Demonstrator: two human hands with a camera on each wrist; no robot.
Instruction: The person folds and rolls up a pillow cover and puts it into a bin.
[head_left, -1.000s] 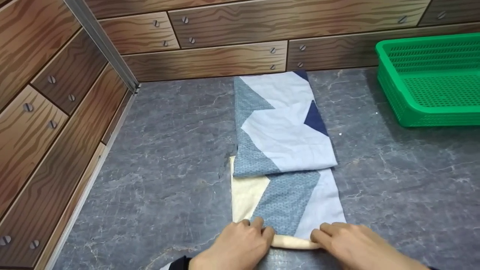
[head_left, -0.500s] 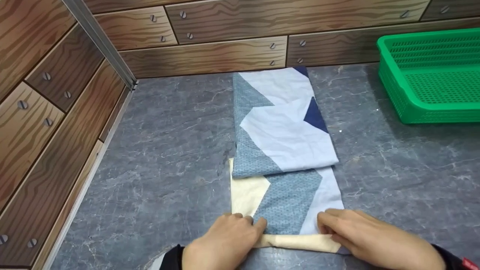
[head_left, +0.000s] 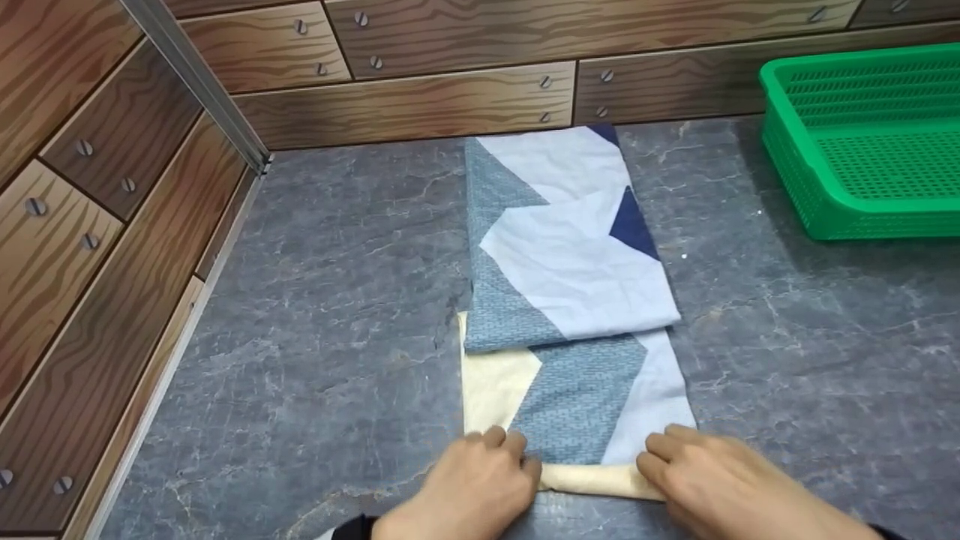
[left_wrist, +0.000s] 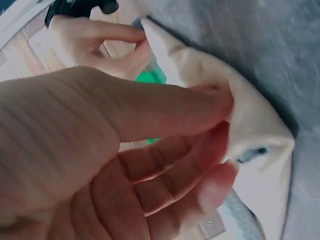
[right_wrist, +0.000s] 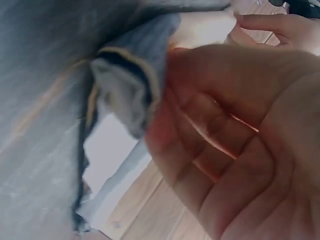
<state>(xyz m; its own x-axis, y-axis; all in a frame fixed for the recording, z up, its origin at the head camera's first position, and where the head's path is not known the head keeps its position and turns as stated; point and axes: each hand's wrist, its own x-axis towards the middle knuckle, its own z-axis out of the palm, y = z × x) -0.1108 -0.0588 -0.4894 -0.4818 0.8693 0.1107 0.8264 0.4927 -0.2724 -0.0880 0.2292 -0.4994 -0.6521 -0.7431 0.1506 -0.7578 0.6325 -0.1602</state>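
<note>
A patterned cloth (head_left: 577, 397) in white, grey-blue, cream and navy lies lengthwise on the grey surface, its far part folded over in a layer. At its near end is a narrow cream roll (head_left: 592, 480). My left hand (head_left: 476, 480) pinches the left part of this roll; in the left wrist view the thumb (left_wrist: 175, 107) presses the cream fabric against the fingers. My right hand (head_left: 720, 472) pinches the right end, where the right wrist view shows the layered, rolled cloth edge (right_wrist: 125, 95) between thumb and fingers. The palms hide parts of the roll.
A green plastic basket (head_left: 825, 217) with slotted walls stands at the right. Wood-patterned panels (head_left: 420, 105) border the back and left sides, joined by a metal corner strip (head_left: 217, 97). Grey marbled surface (head_left: 337, 300) surrounds the cloth.
My right hand shifted along the roll's right end, showing more of it half a second ago, and now grips it again. The left hand stays on the roll. The head view has tilted slightly.
</note>
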